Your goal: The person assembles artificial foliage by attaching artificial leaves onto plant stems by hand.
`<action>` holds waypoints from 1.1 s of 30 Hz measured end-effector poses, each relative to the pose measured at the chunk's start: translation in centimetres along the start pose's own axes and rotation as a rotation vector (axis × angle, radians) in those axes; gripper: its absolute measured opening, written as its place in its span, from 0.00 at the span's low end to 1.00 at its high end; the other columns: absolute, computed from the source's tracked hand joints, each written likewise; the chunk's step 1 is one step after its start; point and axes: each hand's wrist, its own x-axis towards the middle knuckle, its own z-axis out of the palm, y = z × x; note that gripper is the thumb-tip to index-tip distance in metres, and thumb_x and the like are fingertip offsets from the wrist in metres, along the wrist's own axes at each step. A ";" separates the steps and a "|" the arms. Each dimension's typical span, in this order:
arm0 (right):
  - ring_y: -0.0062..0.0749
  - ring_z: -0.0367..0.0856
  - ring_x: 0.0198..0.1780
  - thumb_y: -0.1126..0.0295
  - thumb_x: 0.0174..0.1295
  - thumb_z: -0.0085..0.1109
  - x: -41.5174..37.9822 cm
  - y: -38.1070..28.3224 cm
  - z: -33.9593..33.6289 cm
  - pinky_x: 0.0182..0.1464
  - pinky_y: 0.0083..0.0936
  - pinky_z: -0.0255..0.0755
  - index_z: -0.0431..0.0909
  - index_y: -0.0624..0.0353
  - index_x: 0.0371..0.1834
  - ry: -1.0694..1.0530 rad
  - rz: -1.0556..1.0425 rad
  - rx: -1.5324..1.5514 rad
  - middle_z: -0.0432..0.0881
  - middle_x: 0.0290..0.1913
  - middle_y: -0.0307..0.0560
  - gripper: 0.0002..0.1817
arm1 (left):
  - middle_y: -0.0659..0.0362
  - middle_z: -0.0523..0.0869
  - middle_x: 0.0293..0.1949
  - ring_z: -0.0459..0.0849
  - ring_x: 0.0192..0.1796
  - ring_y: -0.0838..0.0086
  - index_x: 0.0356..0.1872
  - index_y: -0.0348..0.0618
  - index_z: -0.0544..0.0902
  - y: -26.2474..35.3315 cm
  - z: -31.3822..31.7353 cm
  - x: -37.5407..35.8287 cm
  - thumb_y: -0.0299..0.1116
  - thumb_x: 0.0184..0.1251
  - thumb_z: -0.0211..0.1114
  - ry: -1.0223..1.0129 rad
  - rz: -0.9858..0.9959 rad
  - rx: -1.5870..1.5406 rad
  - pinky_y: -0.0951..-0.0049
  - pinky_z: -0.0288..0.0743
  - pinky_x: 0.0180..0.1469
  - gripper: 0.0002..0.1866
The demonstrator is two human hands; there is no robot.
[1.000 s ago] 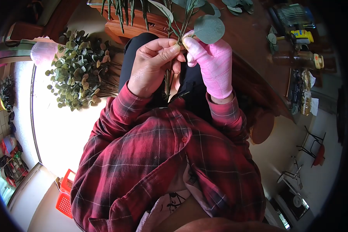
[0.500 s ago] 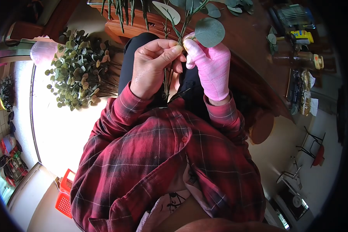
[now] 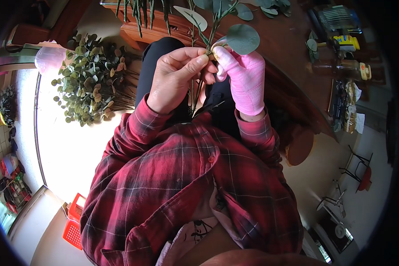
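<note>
Between my two hands stands a leafy green stem [image 3: 214, 27] with large round grey-green leaves at the top of the view. My left hand [image 3: 175, 77], bare, pinches it between thumb and fingers. Wearing a pink glove, my right hand [image 3: 246, 80] closes on the same stem just beside the left fingertips. A round leaf [image 3: 243, 39] hangs over the gloved fingers. Thin stem ends reach down below my hands toward my lap. The fingertips hide the exact point of grip.
A big bunch of leafy stems [image 3: 91, 82] lies at the left. The brown wooden table [image 3: 292, 48] holds more leaves, a yellow item [image 3: 346, 42] and a jar [image 3: 352, 68]. A red basket [image 3: 73, 230] stands lower left, a stool [image 3: 300, 146] at right.
The stem and the large round leaf have shifted slightly to the right. Both hands have moved a little with them, keeping their grip.
</note>
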 end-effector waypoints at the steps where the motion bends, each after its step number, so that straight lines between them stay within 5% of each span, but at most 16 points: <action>1: 0.13 0.72 0.21 0.74 0.62 0.58 0.0 0.1 -0.1 0.24 0.11 0.65 0.79 0.65 0.38 -0.008 0.005 0.007 0.79 0.25 0.37 0.06 | 0.54 0.84 0.32 0.84 0.29 0.75 0.44 0.34 0.78 0.0 -0.1 0.0 0.27 0.69 0.56 -0.009 -0.010 -0.020 0.78 0.79 0.24 0.08; 5: 0.12 0.72 0.22 0.74 0.63 0.56 0.3 0.0 -0.5 0.24 0.11 0.66 0.79 0.65 0.40 -0.061 0.075 0.014 0.78 0.25 0.37 0.07 | 0.53 0.84 0.34 0.82 0.31 0.73 0.45 0.35 0.79 0.0 -0.9 0.0 0.28 0.70 0.56 -0.049 -0.061 -0.074 0.75 0.77 0.37 0.09; 33: 0.12 0.70 0.21 0.75 0.62 0.57 -0.3 0.4 0.8 0.24 0.11 0.64 0.77 0.66 0.39 0.061 -0.030 -0.003 0.77 0.24 0.36 0.06 | 0.56 0.84 0.31 0.79 0.27 0.77 0.41 0.35 0.79 -0.3 -0.4 0.1 0.30 0.70 0.57 0.009 -0.055 -0.066 0.78 0.73 0.31 0.08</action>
